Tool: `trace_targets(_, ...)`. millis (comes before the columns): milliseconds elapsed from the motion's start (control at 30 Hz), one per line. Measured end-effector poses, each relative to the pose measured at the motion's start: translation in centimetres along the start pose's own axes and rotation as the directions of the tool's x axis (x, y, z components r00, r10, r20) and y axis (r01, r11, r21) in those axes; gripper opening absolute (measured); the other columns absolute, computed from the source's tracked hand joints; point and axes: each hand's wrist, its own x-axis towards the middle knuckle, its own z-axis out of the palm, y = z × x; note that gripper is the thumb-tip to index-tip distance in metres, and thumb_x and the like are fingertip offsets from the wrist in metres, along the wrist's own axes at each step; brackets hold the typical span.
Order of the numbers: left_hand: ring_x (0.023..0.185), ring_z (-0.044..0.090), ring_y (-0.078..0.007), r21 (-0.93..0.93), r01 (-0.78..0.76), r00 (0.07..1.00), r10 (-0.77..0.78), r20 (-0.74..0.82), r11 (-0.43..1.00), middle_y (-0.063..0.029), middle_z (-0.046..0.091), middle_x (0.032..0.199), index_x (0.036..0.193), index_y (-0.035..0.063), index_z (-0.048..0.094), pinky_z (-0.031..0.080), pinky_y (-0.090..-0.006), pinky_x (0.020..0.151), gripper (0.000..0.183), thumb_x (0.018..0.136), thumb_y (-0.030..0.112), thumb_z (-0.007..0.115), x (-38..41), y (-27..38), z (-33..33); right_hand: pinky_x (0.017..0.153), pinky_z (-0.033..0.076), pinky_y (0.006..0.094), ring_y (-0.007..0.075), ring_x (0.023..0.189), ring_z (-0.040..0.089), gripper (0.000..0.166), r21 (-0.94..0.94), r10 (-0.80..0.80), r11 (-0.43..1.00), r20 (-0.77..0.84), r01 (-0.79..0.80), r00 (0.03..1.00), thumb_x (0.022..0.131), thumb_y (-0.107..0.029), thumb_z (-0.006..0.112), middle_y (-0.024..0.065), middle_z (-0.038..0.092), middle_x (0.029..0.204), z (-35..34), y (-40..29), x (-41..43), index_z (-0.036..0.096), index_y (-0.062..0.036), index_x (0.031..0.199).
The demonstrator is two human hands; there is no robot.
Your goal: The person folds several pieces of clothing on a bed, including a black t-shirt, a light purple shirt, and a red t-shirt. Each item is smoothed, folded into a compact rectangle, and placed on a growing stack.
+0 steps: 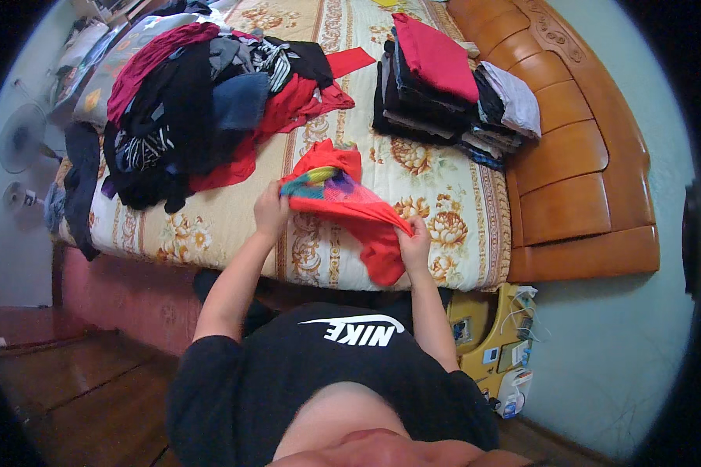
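A red garment with a multicoloured patch (380,233) is stretched between my two hands over the near edge of the bed. My left hand (271,209) grips its upper left edge, beside the teal part of the patch. At its right end, my right hand (415,236) pinches a gathered fold, and a red part hangs down next to that hand. Beyond my left hand lies a loose heap of mixed clothes (193,99), black, red, magenta and denim. Past my right hand, folded clothes (426,111) are stacked, with a bright pinkish-red piece (435,58) on top.
The floral bedspread (181,233) covers the bed, and a carved wooden headboard (566,146) rises at the right. A yellow bedside cabinet (485,373) with cables and small items stands by the bed's near right corner. Fans (23,137) are at the far left.
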Motion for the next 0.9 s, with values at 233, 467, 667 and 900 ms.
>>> trace_targets(233,0.089,0.054,-0.0367,0.017,0.178,0.928,-0.173,0.329,0.984,-0.0193,0.057,0.091,0.088,0.0023,0.054,0.043,-0.0433,0.072,0.014,0.078,0.011,0.058,-15.5,-2.0,-3.0,0.079,0.040,0.0447,0.0286,0.088,0.052,0.013,-0.516,-0.228,0.758,0.364,0.399,0.903,0.065,-0.005,0.058,0.0106,0.056,0.085,2.4,1.3,-4.3,0.053,-0.0060,0.076)
trace_targets(467,0.091,0.053,-0.0344,-0.158,-0.296,0.920,0.326,0.219,0.942,-0.0172,0.055,0.092,0.085,-0.0002,0.053,0.042,-0.0420,0.081,0.019,0.070,0.003,0.063,-14.4,-1.7,-3.5,0.086,0.032,0.0555,0.0253,0.100,0.050,0.021,-0.707,-0.015,0.653,0.346,0.271,0.938,0.066,-0.026,0.068,0.0073,0.058,0.086,3.6,4.0,-9.1,0.060,-0.0108,0.078)
trace_targets(667,0.075,0.055,-0.0387,-0.152,-0.065,0.893,0.125,0.433,0.986,-0.0190,0.057,0.078,0.089,0.0019,0.051,0.044,-0.0433,0.067,0.020,0.076,0.011,0.062,-11.6,1.0,-4.0,0.085,0.036,0.0453,0.0252,0.092,0.053,0.018,-0.690,-0.208,0.637,0.275,0.343,0.939,0.077,-0.025,0.062,0.0063,0.061,0.078,5.8,2.9,-7.9,0.063,-0.0072,0.081)
trace_targets(900,0.074,0.060,-0.0326,-0.160,0.083,0.832,0.019,0.554,0.984,-0.0187,0.061,0.079,0.090,-0.0005,0.056,0.047,-0.0380,0.066,0.033,0.074,0.026,0.068,-8.2,-1.5,-7.8,0.058,0.044,0.0333,0.0210,0.059,0.057,0.027,-0.053,0.030,0.998,0.246,-0.017,0.969,0.081,-0.026,0.058,0.0164,0.059,0.068,-1.0,-1.7,-3.5,0.060,0.0008,0.075)
